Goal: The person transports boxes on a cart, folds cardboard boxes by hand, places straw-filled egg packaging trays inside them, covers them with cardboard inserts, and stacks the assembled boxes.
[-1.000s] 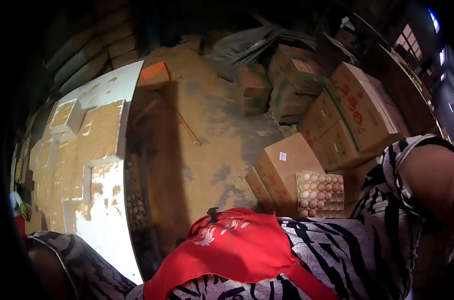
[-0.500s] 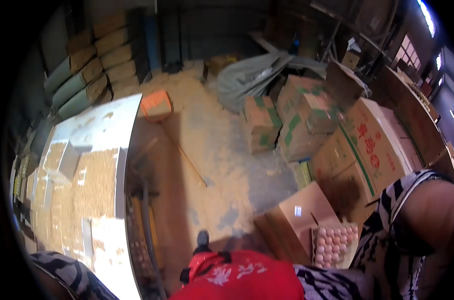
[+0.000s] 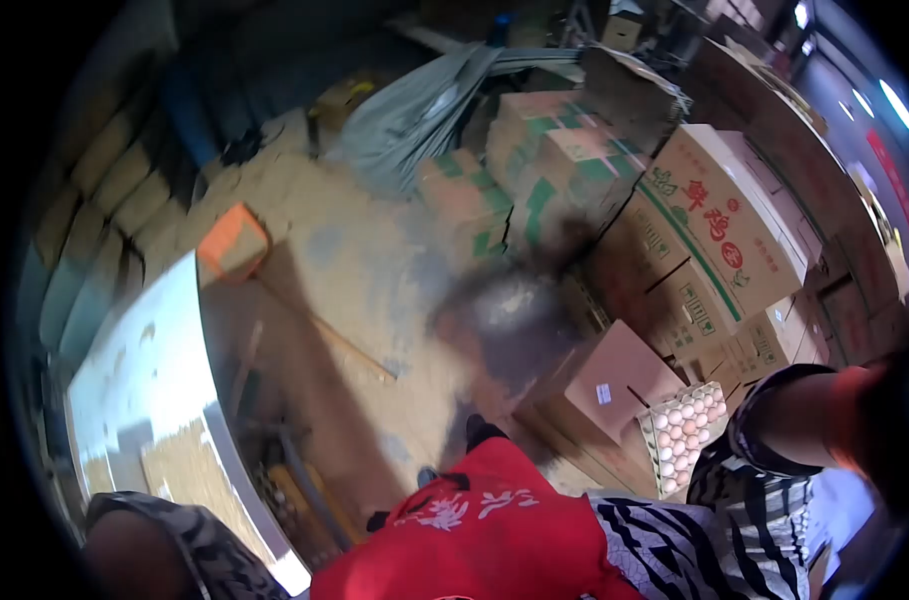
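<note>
My right forearm (image 3: 804,420), in a zebra-striped sleeve, reaches out to the right. Past its wrist a dark, blurred shape close to the lens, perhaps my right hand (image 3: 894,430), shows no fingers. Below that arm a tray of eggs (image 3: 682,432), pale pink and brown, lies against a cardboard box (image 3: 614,385). At the lower left my left sleeve (image 3: 189,535) is in view, beside a white-edged table (image 3: 139,360); the left hand itself is out of sight. A red apron (image 3: 494,530) with white lettering covers my front.
Large printed cartons (image 3: 714,220) are stacked on the right, with green-taped boxes (image 3: 464,200) and a grey tarp (image 3: 414,125) behind. An orange long-handled scoop (image 3: 234,240) lies on the dusty floor (image 3: 324,250). Stacked sacks (image 3: 124,185) stand at the far left.
The view has swung to the right, so the table slides toward the lower left and more of the cartons shows. My right forearm now stretches out flatter, with a dark shape beyond its wrist.
</note>
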Available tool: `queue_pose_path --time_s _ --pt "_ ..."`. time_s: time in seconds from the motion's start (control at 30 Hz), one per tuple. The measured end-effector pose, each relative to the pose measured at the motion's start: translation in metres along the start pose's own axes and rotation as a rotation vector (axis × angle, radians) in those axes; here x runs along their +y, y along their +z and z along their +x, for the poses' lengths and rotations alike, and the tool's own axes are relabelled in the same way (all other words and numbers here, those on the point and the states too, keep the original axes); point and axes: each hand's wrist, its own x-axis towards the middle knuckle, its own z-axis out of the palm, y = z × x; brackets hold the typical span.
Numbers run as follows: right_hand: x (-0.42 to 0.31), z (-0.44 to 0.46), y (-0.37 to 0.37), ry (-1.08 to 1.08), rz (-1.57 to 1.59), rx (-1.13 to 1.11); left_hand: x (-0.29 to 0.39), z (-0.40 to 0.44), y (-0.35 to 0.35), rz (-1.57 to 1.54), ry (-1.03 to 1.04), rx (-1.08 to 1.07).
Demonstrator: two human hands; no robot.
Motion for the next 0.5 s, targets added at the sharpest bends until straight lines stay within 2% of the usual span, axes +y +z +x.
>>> queue_pose_path --time_s 0.1,0.2,0.27,0.3,0.33,0.37,0.4,0.43,0.5 --pt "0.058 -0.030 -0.035 0.250 -0.021 0.315 -0.010 0.057 0.061 -0.136 0.123 0.097" --pt "0.139 -0.074 -0.075 0.669 -0.017 0.587 -0.032 0.086 0.154 -0.223 0.037 0.012" --pt "0.199 -0.116 -0.112 0.918 -0.058 0.566 -0.058 0.079 0.239 -0.270 -0.174 -0.265" --pt "0.237 -0.153 -0.129 0.940 -0.106 0.559 -0.074 0.072 0.282 -0.293 -0.284 -0.401" --pt "0.274 -0.190 -0.145 0.962 -0.153 0.551 -0.116 0.053 0.319 -0.539 -0.496 -0.489" --pt "0.312 -0.216 -0.162 1.085 -0.063 0.618 -0.144 0.037 0.354 -0.605 -0.691 -0.514" --pt "0.339 -0.222 -0.169 1.290 0.091 0.796 -0.170 0.024 0.382 -0.597 -0.901 -0.546" --pt "0.370 -0.249 -0.182 1.358 0.190 0.802 -0.203 0.007 0.407 -0.619 -1.038 -0.563" --pt "0.415 -0.240 -0.182 1.326 0.223 0.882 -0.229 0.002 0.457 -0.610 -1.204 -0.581"
